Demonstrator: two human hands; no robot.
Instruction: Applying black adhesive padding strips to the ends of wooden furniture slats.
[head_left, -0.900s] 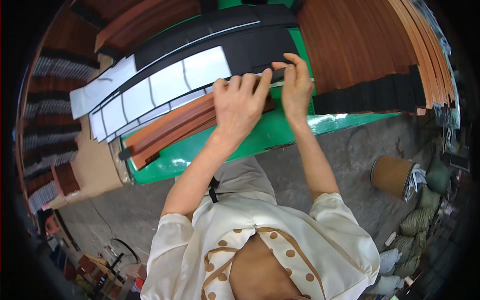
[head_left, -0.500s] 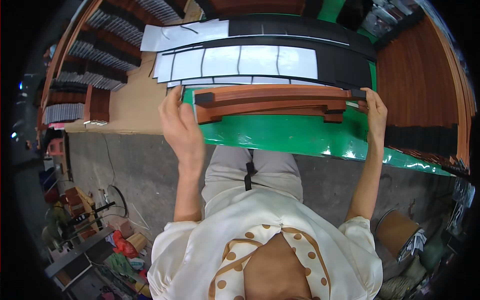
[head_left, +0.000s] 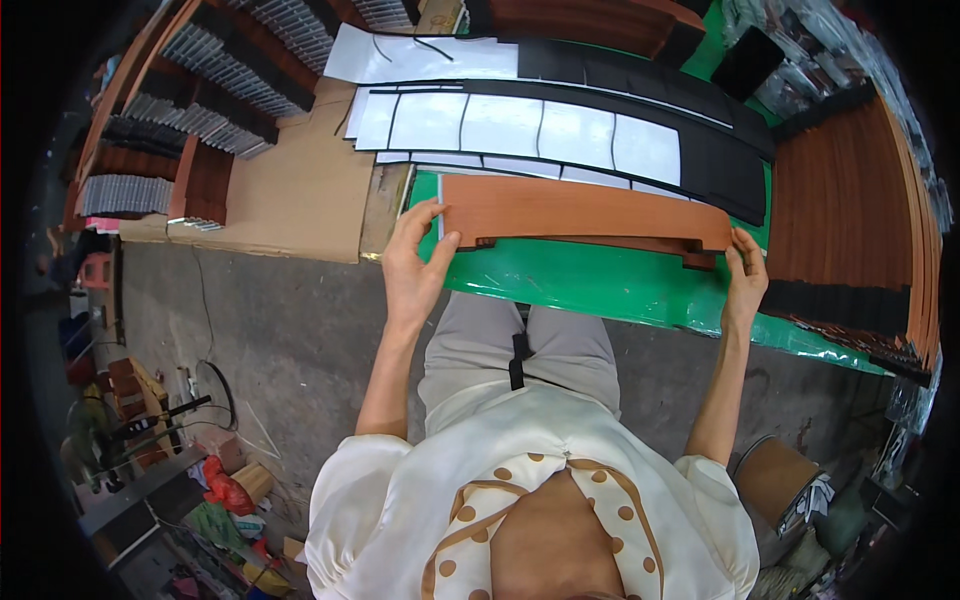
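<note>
**Wood-grain panel held at both ends on green counter**

A long brown wood-grain panel (head_left: 585, 212) is held flat at the near edge of the green counter (head_left: 600, 285). Its left end is gripped by the left hand (head_left: 413, 270): the thumb is pressed on the top face, the fingers are curled around the end, so the grip is closed on the panel. Its right end is pinched by the right hand (head_left: 745, 280), fingertips on the end beside a notched foot; that grip is also closed on the panel. A second, similar brown piece is seen just under the panel, sticking out along its near edge; whether the two are joined cannot be told.

Just behind the panel, toward the far edge of the counter, curved black strips (head_left: 700, 150) and white backing sheets (head_left: 520, 125) are laid out, touching the panel's far side. At the right edge of the counter a stack of brown wood-grain strips (head_left: 840, 210) is seen. Off the left edge of the counter, a flat cardboard sheet (head_left: 290, 190) is spread, with stacks of dark-and-grey pieces (head_left: 215, 70) beyond it. The concrete floor (head_left: 290, 340) is seen below the counter's near edge.
</note>
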